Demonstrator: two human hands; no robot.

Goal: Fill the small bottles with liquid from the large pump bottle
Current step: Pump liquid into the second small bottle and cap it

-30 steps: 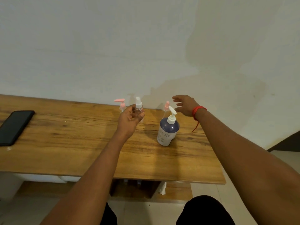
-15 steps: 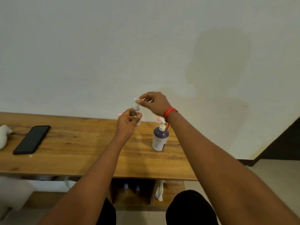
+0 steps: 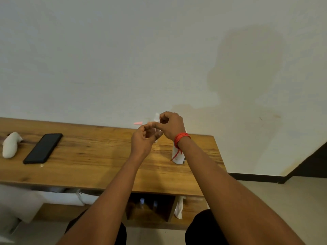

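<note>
While both hands hover above the right part of the wooden table (image 3: 88, 156), the left hand (image 3: 142, 142) curls fingers and thumb round the body of a small clear bottle (image 3: 155, 130). The right hand (image 3: 170, 125) pinches its white top (image 3: 157, 116) from above. Blur hides whether that top sits tight or loose. Left of the hands a pink pump head (image 3: 138, 123) shows at the far edge. The large pump bottle (image 3: 177, 157) stands on the table, mostly hidden behind the right wrist and its red thread (image 3: 182, 137). A black phone (image 3: 43, 147) and a white object (image 3: 10, 145) lie at the left.
</note>
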